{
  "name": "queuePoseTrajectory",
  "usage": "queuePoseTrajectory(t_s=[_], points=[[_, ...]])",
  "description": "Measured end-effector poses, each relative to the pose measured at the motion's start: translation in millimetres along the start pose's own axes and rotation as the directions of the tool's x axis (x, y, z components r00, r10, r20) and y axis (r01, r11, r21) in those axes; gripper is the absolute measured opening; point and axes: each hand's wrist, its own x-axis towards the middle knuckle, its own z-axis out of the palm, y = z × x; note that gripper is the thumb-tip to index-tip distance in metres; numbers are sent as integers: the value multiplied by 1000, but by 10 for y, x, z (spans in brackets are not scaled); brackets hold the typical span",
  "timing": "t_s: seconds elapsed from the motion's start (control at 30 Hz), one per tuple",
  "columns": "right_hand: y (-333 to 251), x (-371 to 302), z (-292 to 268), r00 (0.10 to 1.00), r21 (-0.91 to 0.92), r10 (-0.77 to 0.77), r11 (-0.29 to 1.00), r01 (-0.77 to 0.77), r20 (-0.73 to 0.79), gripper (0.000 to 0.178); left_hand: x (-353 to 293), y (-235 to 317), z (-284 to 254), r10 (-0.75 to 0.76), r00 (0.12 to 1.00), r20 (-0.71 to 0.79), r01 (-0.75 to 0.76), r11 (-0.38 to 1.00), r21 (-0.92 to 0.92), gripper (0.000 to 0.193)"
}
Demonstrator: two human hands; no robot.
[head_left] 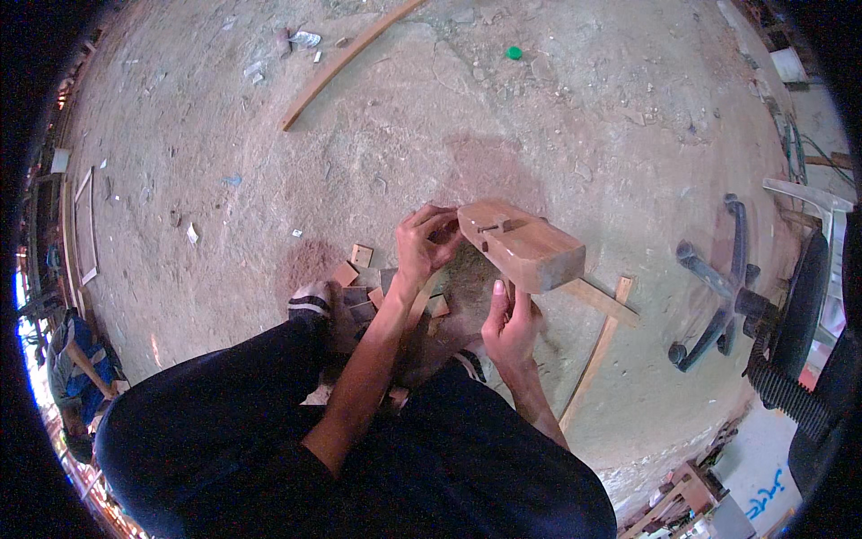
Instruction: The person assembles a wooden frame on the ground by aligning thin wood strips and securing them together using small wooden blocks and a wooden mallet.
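In front of my knees is what looks like a wooden mallet (530,247), its thick block-shaped head tilted, with a slot and a dark piece in its upper face. My right hand (514,328) is closed just beneath the head, thumb pointing up, around what seems to be its handle, mostly hidden. At the rounded left end of the head, my left hand (426,244) has its fingers curled and pinched together; what they hold is too small to tell. Several small wood blocks (361,255) lie on the floor between my feet, partly behind my left forearm.
Two joined or crossing wood strips (593,368) lie to the right. Beyond them stand a wheeled chair base (718,287) and a black corrugated hose (786,391). A long wood strip (346,67) and a green cap (514,53) lie farther off. Another person (85,359) is at the left edge.
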Motion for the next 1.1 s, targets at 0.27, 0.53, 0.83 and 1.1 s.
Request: queuePoseTrajectory(t_s=[0.27, 0.53, 0.83, 1.1], points=[[72, -43, -81, 988, 33, 127, 992, -125, -88, 43, 30, 54, -71, -22, 994, 104, 18, 999, 38, 66], [207, -198, -95, 973, 33, 210, 978, -208, -98, 46, 71, 74, -302, 26, 999, 23, -29, 993, 113, 82], [127, -237, -17, 971, 21, 208, 978, -207, -121, 38, 225, 178, -282, -220, 899, 378, 172, 972, 157, 54], [173, -295, 14, 968, 99, 231, 970, -221, -103, 44, 317, 109, -248, -179, 881, 438, 134, 982, 132, 51]])
